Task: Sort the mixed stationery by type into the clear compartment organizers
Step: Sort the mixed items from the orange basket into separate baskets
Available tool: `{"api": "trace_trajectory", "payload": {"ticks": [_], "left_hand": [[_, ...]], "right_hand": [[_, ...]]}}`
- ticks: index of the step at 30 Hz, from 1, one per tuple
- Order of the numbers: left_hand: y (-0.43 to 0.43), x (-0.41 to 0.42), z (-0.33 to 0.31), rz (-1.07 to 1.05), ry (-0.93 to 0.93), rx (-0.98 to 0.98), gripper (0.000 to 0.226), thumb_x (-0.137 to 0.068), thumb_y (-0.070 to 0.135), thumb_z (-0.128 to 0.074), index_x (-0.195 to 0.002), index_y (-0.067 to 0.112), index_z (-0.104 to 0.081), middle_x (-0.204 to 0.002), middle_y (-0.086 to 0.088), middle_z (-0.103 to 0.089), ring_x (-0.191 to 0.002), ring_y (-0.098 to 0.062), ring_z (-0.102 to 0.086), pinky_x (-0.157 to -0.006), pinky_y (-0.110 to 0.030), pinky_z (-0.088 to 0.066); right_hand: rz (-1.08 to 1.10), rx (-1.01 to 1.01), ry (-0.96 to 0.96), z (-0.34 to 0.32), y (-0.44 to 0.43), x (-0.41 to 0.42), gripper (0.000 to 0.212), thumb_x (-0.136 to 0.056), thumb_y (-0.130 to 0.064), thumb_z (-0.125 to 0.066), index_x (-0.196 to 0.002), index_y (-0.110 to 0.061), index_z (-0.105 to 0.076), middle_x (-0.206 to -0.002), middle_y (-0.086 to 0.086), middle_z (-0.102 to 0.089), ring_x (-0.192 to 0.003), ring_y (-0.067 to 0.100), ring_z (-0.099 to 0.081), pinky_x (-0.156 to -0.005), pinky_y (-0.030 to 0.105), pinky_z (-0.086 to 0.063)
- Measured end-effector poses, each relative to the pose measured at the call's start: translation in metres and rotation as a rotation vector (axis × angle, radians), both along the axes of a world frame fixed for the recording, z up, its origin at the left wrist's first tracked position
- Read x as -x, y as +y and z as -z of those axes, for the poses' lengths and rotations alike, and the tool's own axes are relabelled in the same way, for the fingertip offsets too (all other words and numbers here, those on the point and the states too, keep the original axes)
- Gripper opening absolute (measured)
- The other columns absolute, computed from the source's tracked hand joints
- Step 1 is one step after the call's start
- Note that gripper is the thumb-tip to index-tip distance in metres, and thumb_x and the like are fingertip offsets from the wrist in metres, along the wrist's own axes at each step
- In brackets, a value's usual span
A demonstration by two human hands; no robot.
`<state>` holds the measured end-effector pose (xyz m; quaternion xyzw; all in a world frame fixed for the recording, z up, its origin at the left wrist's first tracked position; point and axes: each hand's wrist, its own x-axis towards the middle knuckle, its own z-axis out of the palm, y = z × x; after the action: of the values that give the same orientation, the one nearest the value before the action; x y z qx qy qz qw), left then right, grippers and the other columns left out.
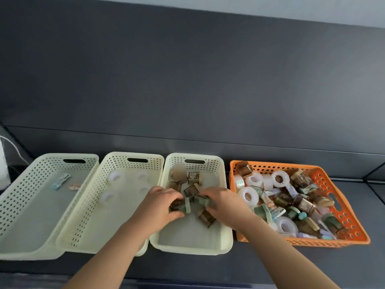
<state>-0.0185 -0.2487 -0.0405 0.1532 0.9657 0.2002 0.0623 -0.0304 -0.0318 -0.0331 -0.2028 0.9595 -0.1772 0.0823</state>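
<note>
Three cream perforated baskets stand in a row beside an orange basket (352,224) heaped with mixed stationery: tape rolls, brown boxes, small packs. Both hands are inside the third cream basket (226,234). My left hand (161,202) grips a green-and-brown tape dispenser (183,205). My right hand (221,202) closes on a second green dispenser (201,199). Several brown translucent boxes (190,190) lie around them. The middle cream basket (87,215) holds clear tape rolls (114,177). The left cream basket (12,205) holds two small packs (61,181).
All baskets rest on a dark grey surface with a dark back panel behind. A white object with a cord (4,161) sits at the far left edge. The baskets touch or nearly touch side by side.
</note>
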Motion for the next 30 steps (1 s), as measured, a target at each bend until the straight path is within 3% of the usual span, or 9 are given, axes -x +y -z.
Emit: {"api": "trace_trajectory", "payload": {"ticks": [3, 10, 14, 21, 25, 30], "left_hand": [[-0.001, 0.003, -0.001, 0.022, 0.01, 0.007, 0.05, -0.084, 0.05, -0.063, -0.129, 0.03, -0.054, -0.129, 0.018, -0.054, -0.118, -0.014, -0.043, -0.101, -0.025, -0.031], [0.023, 0.008, -0.018, 0.012, 0.088, -0.158, 0.043, -0.091, 0.045, -0.056, -0.13, 0.026, -0.056, -0.13, 0.015, -0.055, -0.112, -0.005, -0.055, -0.091, -0.015, -0.039], [0.07, 0.013, -0.033, 0.08, 0.108, -0.223, 0.04, -0.092, 0.044, -0.054, -0.128, 0.026, -0.057, -0.13, 0.015, -0.054, -0.11, -0.005, -0.055, -0.097, -0.022, -0.043], [0.153, 0.04, -0.042, 0.081, 0.161, -0.222, 0.04, -0.091, 0.039, -0.057, -0.129, 0.024, -0.056, -0.126, 0.012, -0.058, -0.113, -0.007, -0.055, -0.096, -0.025, -0.045], [0.187, 0.057, -0.04, 0.038, 0.156, -0.195, 0.04, -0.091, 0.035, -0.059, -0.129, 0.024, -0.056, -0.126, 0.012, -0.056, -0.11, -0.008, -0.055, -0.089, -0.021, -0.042], [0.21, 0.077, -0.037, -0.047, 0.153, -0.131, 0.05, -0.091, 0.033, -0.059, -0.138, 0.02, -0.047, -0.139, 0.006, -0.048, -0.122, -0.012, -0.05, -0.101, -0.027, -0.041]], "right_hand": [[0.006, 0.027, 0.016, 0.0, 0.002, -0.003, 0.043, -0.088, -0.019, -0.06, -0.13, -0.024, -0.055, -0.133, -0.009, -0.056, -0.118, 0.014, -0.054, -0.099, 0.027, -0.044], [0.188, 0.218, 0.121, -0.024, 0.037, -0.028, 0.036, -0.089, -0.019, -0.062, -0.124, -0.025, -0.062, -0.125, -0.014, -0.06, -0.108, -0.001, -0.055, -0.091, 0.01, -0.041], [0.342, 0.238, 0.155, -0.036, 0.082, -0.037, 0.032, -0.09, -0.026, -0.063, -0.122, -0.023, -0.063, -0.119, -0.014, -0.063, -0.091, 0.003, -0.062, -0.082, 0.014, -0.046], [0.486, 0.161, 0.159, -0.043, 0.169, -0.031, 0.036, -0.09, -0.023, -0.063, -0.125, -0.019, -0.061, -0.122, -0.007, -0.064, -0.083, 0.003, -0.061, -0.075, 0.014, -0.044], [0.498, 0.125, 0.122, -0.04, 0.201, -0.015, 0.037, -0.089, -0.024, -0.063, -0.126, -0.02, -0.06, -0.125, -0.006, -0.062, -0.092, 0.016, -0.065, -0.081, 0.027, -0.05], [0.392, 0.066, 0.119, -0.029, 0.224, 0.017, 0.038, -0.087, -0.02, -0.064, -0.125, -0.02, -0.06, -0.126, -0.005, -0.061, -0.11, 0.015, -0.058, -0.087, 0.024, -0.044]]}}
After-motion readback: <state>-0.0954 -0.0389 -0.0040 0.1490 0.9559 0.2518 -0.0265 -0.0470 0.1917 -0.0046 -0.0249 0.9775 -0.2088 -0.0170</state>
